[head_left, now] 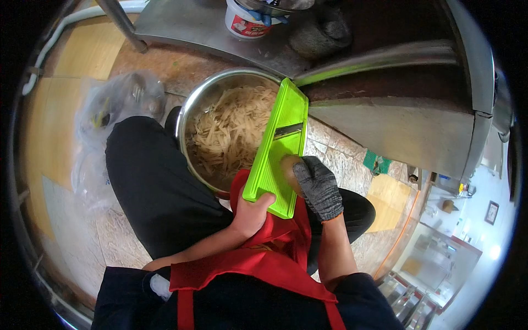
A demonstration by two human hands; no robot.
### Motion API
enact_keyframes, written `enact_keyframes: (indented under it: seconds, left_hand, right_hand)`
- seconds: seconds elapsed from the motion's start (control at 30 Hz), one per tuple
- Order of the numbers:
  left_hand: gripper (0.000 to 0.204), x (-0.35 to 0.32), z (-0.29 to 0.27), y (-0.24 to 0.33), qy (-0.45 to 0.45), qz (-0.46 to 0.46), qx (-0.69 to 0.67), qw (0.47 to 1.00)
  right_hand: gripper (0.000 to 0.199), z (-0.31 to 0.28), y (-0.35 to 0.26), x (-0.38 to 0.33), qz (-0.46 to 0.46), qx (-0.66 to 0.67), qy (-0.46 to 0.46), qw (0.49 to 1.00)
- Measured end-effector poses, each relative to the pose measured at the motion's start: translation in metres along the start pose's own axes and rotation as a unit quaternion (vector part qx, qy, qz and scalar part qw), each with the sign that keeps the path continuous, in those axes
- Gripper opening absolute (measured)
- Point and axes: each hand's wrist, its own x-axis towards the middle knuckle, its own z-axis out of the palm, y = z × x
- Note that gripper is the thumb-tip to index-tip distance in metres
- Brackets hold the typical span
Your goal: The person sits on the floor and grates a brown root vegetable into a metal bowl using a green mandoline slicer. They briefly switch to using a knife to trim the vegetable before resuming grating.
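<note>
A bright green mandoline slicer (286, 104) leans at a slant over the right rim of a large steel pot (186, 104), its blade set across the middle. My bare left hand (254, 213) is closed around the slicer's lower end. In a grey knitted glove, my right hand (319, 190) grips a brown potato (290, 175) against the slicer's lower part, below the blade. The fingers hide part of the potato. Inside the pot lies a heap of pale shredded strips (234, 124), left of the slicer.
A clear plastic bag (91, 170) with brownish round things in its upper part lies left of my knee. A steel shelf (192, 36) beyond the pot bears a white-and-red bucket (246, 26) and a dark stone-like vessel (324, 38). At right stands a metal cabinet (407, 132).
</note>
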Motion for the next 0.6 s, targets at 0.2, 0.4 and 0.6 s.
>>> enact_keyframes:
  seconds: [0.2,0.4,0.6]
  left_hand:
    - [0.02,-0.004,0.004,0.001,0.017,-0.008,-0.006,1.0]
    - [0.02,-0.001,0.003,0.005,-0.004,-0.002,0.003,1.0]
    - [0.021,-0.005,0.003,0.0,0.025,-0.011,-0.015,1.0]
  right_hand:
    - [0.039,-0.011,-0.04,-0.007,-0.052,-0.177,-0.023,0.983]
    - [0.032,-0.007,-0.016,0.009,-0.156,-0.08,0.042,0.984]
    - [0.037,0.0,0.0,0.077,-0.05,-0.145,-0.031,0.988]
